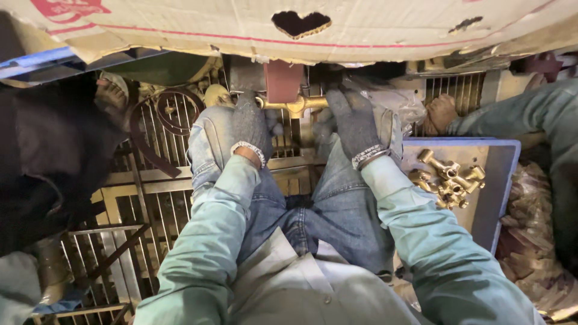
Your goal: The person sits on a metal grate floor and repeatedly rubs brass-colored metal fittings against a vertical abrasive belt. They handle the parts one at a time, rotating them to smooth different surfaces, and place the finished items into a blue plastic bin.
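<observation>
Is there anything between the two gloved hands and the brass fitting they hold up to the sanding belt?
Nothing visible. The left hand and the right hand grip the brass fitting at its two ends, and its middle sits directly at the reddish sanding belt, with no object between them.

Both gloved hands, left hand (pixel 251 123) and right hand (pixel 354 123), hold a brass fitting (pixel 295 105) against the sanding belt (pixel 283 81).

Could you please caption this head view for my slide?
Gloved left hand and right hand hold a brass fitting against a sanding belt.
</observation>
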